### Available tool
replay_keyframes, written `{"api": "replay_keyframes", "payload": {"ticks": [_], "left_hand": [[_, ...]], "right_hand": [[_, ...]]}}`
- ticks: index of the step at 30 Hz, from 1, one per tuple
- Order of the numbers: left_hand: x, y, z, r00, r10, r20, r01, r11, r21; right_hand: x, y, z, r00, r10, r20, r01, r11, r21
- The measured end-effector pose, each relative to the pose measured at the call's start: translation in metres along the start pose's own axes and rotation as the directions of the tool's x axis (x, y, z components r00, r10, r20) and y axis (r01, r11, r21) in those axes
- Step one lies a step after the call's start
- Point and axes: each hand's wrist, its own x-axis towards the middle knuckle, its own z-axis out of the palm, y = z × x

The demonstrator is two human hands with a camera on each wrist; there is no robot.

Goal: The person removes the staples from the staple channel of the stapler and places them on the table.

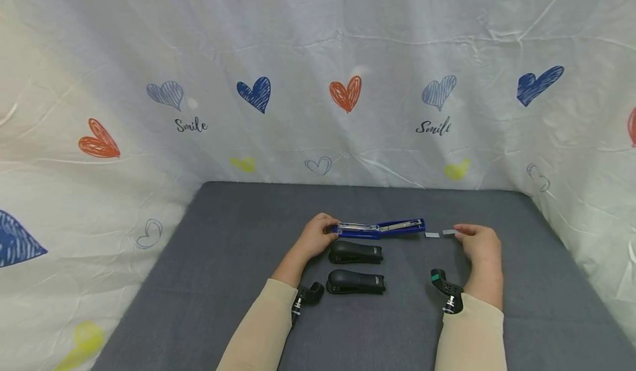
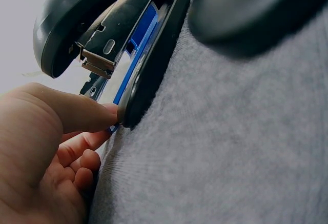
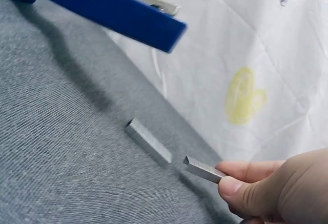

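A blue stapler (image 1: 355, 232) lies opened out flat at the back of the row, its metal channel facing up. My left hand (image 1: 318, 236) pinches its left end between thumb and fingers, also seen in the left wrist view, where a black stapler (image 2: 77, 14) partly covers it. My right hand (image 1: 481, 243) pinches a strip of staples (image 3: 202, 169) by one end, just above the cloth. A second strip of staples (image 3: 148, 141) lies on the cloth beside it, right of the blue stapler's raised end.
Two black staplers, one nearer the back (image 1: 355, 252) and one nearer the front (image 1: 355, 282), lie side by side in front of the blue one. Grey cloth (image 1: 223, 238) covers the table. A white curtain (image 1: 298, 139) printed with hearts hangs behind it.
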Motion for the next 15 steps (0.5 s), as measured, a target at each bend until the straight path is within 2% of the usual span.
{"api": "replay_keyframes", "payload": {"ticks": [9, 15], "left_hand": [[0.0008, -0.0014, 0.0008, 1.000, -0.008, 0.004, 0.008, 1.000, 0.005], [0.0010, -0.0007, 0.0006, 1.000, -0.014, 0.003, 0.014, 1.000, 0.002]], "right_hand": [[0.0030, 0.0011, 0.0068, 0.998, 0.025, -0.050, -0.028, 0.998, -0.059], [0.0017, 0.0002, 0.0082, 0.998, 0.013, -0.063, -0.018, 0.996, -0.089]]}}
